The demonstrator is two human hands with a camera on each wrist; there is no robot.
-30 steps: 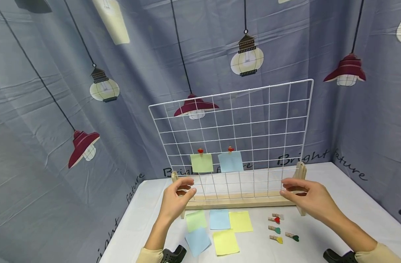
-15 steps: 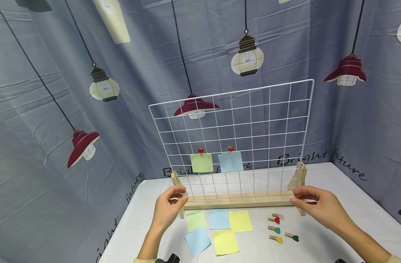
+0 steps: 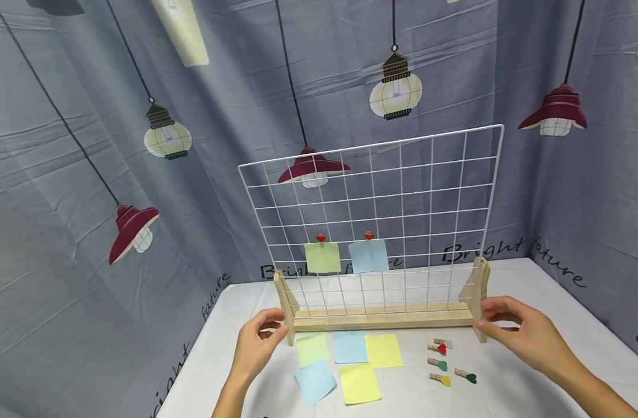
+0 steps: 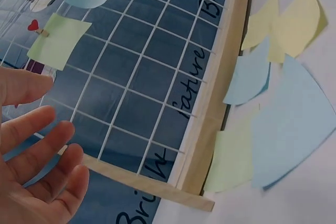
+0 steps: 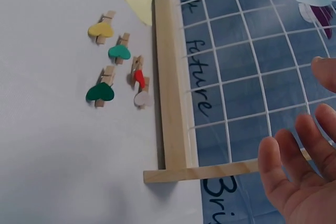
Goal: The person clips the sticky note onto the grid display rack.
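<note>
A white wire grid panel (image 3: 400,141) stands upright in a wooden base (image 3: 381,322). My left hand (image 3: 256,343) hovers beside the base's left wooden foot (image 3: 283,295), fingers relaxed and holding nothing. On the other side, my right hand (image 3: 530,332) is at the right foot (image 3: 479,290), loosely curved around air; in the right wrist view its fingers (image 5: 270,163) overlap the foot's bar. A green sticky note (image 3: 322,259) and a blue sticky note (image 3: 368,257) hang low on the grid, each under a small clothespin with a red heart (image 3: 321,238).
Several loose sticky notes lie before the base, among them a yellow note (image 3: 360,384) and a blue note (image 3: 316,383). Several heart clothespins, such as a yellow one (image 3: 441,380) and a dark green one (image 3: 466,376), lie front right. A printed curtain (image 3: 204,174) hangs behind.
Both hands have moved apart and lower, from in front of the grid out to the base's two wooden feet. The notes, clothespins and grid stay where they were.
</note>
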